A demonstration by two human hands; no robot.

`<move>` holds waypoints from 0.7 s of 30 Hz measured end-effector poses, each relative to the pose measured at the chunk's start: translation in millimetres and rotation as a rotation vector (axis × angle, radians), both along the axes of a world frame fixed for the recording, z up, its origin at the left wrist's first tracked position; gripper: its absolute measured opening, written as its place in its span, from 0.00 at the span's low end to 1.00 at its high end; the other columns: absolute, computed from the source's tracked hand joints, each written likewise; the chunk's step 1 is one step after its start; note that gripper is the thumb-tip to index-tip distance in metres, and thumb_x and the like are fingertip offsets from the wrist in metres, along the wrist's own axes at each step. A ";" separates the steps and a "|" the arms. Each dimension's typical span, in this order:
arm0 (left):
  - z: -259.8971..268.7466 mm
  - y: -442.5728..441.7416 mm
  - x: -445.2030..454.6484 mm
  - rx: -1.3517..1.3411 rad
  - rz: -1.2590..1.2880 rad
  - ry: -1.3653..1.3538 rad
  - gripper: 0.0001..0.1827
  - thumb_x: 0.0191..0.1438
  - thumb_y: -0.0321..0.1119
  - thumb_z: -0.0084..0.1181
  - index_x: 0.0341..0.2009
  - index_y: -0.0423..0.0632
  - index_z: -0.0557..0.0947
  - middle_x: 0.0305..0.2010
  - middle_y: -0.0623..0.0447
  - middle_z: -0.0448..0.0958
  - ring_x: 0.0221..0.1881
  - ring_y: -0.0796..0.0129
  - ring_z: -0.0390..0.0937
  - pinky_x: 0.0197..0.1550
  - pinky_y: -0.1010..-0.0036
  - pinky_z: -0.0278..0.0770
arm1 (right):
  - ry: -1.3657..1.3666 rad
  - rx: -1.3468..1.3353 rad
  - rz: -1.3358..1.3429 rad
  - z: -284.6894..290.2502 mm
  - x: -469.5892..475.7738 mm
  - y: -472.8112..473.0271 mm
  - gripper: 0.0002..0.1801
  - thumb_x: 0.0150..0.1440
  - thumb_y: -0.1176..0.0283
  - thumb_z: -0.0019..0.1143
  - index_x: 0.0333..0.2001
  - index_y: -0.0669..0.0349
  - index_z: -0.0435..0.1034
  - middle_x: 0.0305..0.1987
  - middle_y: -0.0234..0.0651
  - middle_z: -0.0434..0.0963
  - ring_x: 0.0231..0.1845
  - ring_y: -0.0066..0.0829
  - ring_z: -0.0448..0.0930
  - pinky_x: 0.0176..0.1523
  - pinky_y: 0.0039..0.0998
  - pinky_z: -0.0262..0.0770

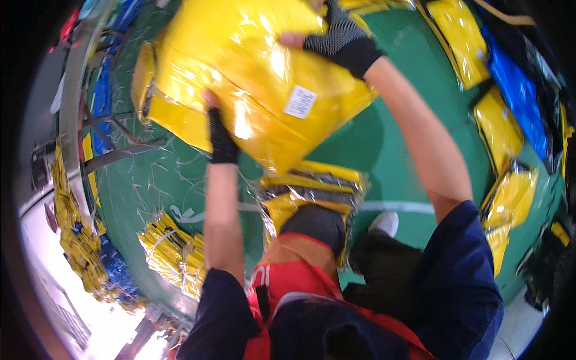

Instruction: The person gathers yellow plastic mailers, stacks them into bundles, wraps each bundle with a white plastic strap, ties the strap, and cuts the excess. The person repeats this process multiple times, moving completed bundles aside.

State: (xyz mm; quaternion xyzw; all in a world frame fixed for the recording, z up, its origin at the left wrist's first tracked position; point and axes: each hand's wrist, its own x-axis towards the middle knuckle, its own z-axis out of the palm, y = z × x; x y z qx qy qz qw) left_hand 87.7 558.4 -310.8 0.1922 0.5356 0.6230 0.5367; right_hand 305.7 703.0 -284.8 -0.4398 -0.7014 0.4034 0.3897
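Note:
Both hands wear black gloves that leave fingertips bare. A large yellow item in clear plastic wrap (252, 85) lies under them, a white label (300, 101) with writing and a printed code on its face. My left hand (220, 132) grips its near-left side, thumb on top and the other fingers hidden beneath. My right hand (344, 42) holds the far-right side, its thumb pressed over the wrap. Below the package, close to my knee, stands a stack of folded yellow packs (315, 180) in clear plastic. Another yellow pack (143, 81) shows behind the left edge.
Bundled yellow packs (175, 252) lie on the green floor (400, 144) at the left, among loose threads. A metal frame (123, 155) juts in there. Along the right lie several yellow packs (499, 130) and a blue sheet (517, 90). A yellow and blue pile (85, 256) sits far left.

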 end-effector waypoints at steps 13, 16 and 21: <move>166.8 -247.8 7.1 -0.606 -0.157 0.371 0.30 0.50 0.53 0.46 0.48 0.41 0.68 0.45 0.44 0.69 0.45 0.57 0.69 0.48 0.65 0.66 | 0.580 -0.785 0.119 93.1 126.3 -292.5 0.32 0.39 0.58 0.65 0.44 0.63 0.62 0.39 0.43 0.70 0.42 0.41 0.70 0.47 0.34 0.65; 155.4 -306.3 -9.1 -0.839 -0.228 0.350 0.29 0.50 0.52 0.47 0.47 0.41 0.69 0.45 0.42 0.69 0.45 0.55 0.68 0.49 0.63 0.65 | 0.532 -0.795 0.090 90.6 134.4 -330.8 0.42 0.42 0.50 0.60 0.50 0.72 0.57 0.45 0.53 0.67 0.46 0.49 0.70 0.51 0.38 0.64; 82.8 -385.3 -39.6 -1.011 -0.347 0.323 0.27 0.49 0.49 0.48 0.46 0.40 0.70 0.45 0.40 0.69 0.46 0.52 0.68 0.50 0.61 0.64 | 0.528 -1.001 0.173 41.1 128.5 -369.3 0.41 0.41 0.51 0.62 0.52 0.67 0.57 0.47 0.51 0.68 0.49 0.48 0.68 0.54 0.38 0.62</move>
